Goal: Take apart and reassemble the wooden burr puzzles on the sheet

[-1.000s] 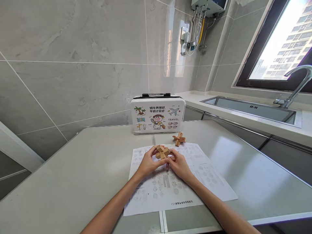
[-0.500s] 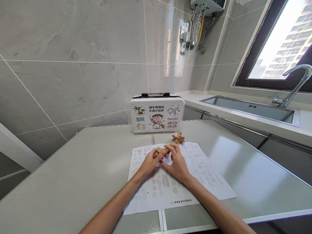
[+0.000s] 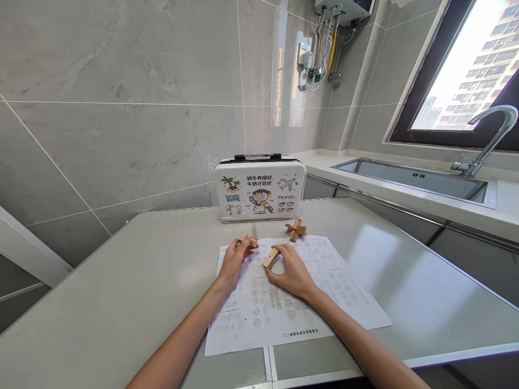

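Note:
My left hand [image 3: 234,261] pinches a small wooden puzzle piece [image 3: 253,242] near the paper's far left part; the fingers cover some of it. In my right hand [image 3: 291,270], another notched wooden puzzle piece [image 3: 271,258] is held between thumb and fingers, tilted above the paper. The two pieces are apart. Beneath both hands lies a printed paper sheet [image 3: 267,329] with small diagrams. Just beyond my right hand, an assembled wooden cross-shaped puzzle [image 3: 295,230] sits by the sheet's far edge.
A white cartoon-printed case [image 3: 261,189] with a black handle stands at the back of the table [image 3: 133,292], near the tiled wall. To the right are a counter with a sink [image 3: 417,175] and a faucet [image 3: 492,135].
The two wooden pieces were together between my hands and are now separate. My left hand has moved left and away with one piece; my right hand keeps the other in nearly the same place.

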Tool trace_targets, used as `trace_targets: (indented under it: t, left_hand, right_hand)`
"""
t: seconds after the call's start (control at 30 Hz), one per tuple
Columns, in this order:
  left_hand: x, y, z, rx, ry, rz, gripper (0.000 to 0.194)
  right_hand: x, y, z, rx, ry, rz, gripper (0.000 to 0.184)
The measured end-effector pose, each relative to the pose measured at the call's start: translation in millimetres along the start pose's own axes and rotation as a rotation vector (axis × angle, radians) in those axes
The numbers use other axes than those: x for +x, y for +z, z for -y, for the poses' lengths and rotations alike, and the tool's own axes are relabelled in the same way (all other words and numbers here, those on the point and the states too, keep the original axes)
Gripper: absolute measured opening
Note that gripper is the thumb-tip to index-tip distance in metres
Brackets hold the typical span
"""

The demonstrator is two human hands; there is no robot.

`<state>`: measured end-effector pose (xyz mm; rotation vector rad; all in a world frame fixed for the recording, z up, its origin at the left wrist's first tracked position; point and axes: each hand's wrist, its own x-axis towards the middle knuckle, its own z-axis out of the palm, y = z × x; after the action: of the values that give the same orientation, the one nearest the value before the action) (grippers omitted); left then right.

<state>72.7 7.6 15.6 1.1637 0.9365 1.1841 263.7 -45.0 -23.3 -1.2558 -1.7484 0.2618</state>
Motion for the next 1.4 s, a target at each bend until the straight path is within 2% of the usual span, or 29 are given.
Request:
trace_targets:
  t: [0.17,0.27,0.37,0.53,0.63,0.77,0.87,0.97,1.07,1.17,1.4]
  left_hand:
    - [-8.3,4.9,-4.8,0.078,0.05,0.167,0.055]
    - [-14.0,9.9,-8.2,0.115,0.079,0.261,0.055]
    - [-15.9,12.1,-7.5,0.143,0.096,0.313,0.055]
    - [-14.0,10.0,-2.4,0.157,0.121,0.386,0.057]
    - [-13.7,9.3,-1.7,0.148,0.108,0.423,0.058]
    - [-13.3,8.8,-3.6,0.154,0.101,0.423,0.056]
    - [-10.3,5.2,-4.5,0.21,0.112,0.36,0.058]
    - [-5.7,-3.0,-4.6,0.362,0.135,0.276,0.058]
    - [-1.8,-13.4,-5.0,0.567,0.114,0.174,0.065]
    - [0.8,-22.3,-7.1,0.665,0.121,0.162,0.065]
    - [1.6,-34.4,-10.8,0.913,0.173,0.266,0.066]
  right_hand:
    - [-4.6,8.5,-12.1,-0.084,0.031,0.035,0.043]
    - [-5.3,9.0,-13.1,-0.086,0.045,0.035,0.047]
    - [-1.6,5.5,-9.8,0.043,0.049,0.039,0.051]
    - [8.4,-5.5,-1.5,0.29,0.056,0.073,0.03]
    - [11.3,-11.5,3.6,0.404,0.118,0.129,0.035]
    - [12.6,-18.0,10.9,0.57,0.188,0.196,0.043]
    - [14.8,-23.1,12.2,0.637,0.247,0.161,0.045]
    - [18.6,-27.6,6.4,0.614,0.296,0.095,0.046]
    - [22.4,-29.9,-5.5,0.58,0.332,0.135,0.047]
    - [24.0,-31.9,-20.0,0.462,0.343,0.174,0.044]
    - [21.3,-46.0,-41.8,0.118,0.268,0.177,0.03]
